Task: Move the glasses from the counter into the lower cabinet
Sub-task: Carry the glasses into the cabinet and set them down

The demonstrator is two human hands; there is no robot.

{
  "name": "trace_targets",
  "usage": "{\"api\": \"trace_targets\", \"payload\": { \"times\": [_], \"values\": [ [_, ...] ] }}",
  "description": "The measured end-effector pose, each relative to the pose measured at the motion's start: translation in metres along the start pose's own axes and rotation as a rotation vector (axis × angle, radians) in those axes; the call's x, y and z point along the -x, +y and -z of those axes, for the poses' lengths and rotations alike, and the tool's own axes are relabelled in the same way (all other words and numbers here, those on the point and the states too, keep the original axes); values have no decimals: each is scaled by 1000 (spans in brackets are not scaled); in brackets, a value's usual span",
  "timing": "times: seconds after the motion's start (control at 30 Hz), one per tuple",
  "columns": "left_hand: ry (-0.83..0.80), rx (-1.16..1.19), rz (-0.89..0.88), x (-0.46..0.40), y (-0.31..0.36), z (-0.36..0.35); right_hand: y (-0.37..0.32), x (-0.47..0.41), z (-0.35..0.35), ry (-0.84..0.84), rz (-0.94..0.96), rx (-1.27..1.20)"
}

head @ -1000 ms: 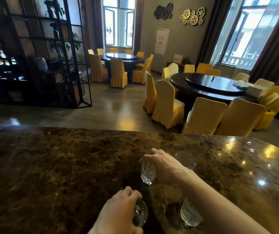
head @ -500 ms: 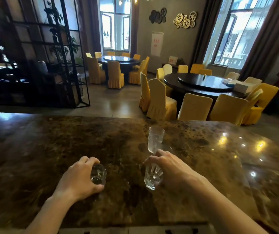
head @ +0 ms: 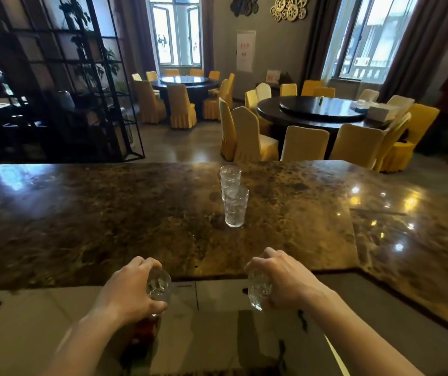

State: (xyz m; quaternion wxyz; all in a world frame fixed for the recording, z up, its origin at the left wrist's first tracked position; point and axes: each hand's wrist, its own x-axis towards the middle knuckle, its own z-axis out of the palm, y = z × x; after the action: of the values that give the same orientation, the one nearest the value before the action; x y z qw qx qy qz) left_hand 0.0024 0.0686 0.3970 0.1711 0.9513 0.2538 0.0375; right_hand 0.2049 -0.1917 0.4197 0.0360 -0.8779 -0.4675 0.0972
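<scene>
A textured glass (head: 159,287) is gripped in the left hand (head: 128,290) and another (head: 258,293) in the right hand (head: 285,280); both have been drawn back off the marble counter (head: 81,226) toward six o'clock. Two tumblers (head: 234,206) are left at twelve o'clock; the cabinet is unseen.

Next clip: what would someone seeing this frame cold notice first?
Two bare hands at the bottom, each closed on a clear glass: the left hand on the left glass, the right hand on the right glass, both past the near edge of the marble counter. Mid-counter, two more glasses stand upright, the near glass overlapping the far glass. Beyond are round tables with yellow-covered chairs.
</scene>
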Motion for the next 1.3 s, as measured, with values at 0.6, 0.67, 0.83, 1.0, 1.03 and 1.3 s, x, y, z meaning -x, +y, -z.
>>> {"api": "trace_targets", "payload": {
  "times": [0.6, 0.67, 0.83, 1.0, 1.03, 1.3],
  "values": [
    [-307, 218, 132, 82, -122, -203, -61, 36, -242, -249, -239, -240],
    [-313, 220, 165, 80, -136, -248, -55, 32, -295, -265, -234, -284],
    [-362, 136, 329, 47, -164, -381, -20, -1, -428, -374, -275, -357],
    [-398, 185, 296, -9, -204, -512, 16, -50, -559, -404, -293, -308],
    [-411, 181, 294, -24, -215, -539, 20, -62, -587, -378, -294, -293],
    [-122, 123, 210, -164, -292, -732, 30, -195, -770, -89, -198, -388]
  ]
}}
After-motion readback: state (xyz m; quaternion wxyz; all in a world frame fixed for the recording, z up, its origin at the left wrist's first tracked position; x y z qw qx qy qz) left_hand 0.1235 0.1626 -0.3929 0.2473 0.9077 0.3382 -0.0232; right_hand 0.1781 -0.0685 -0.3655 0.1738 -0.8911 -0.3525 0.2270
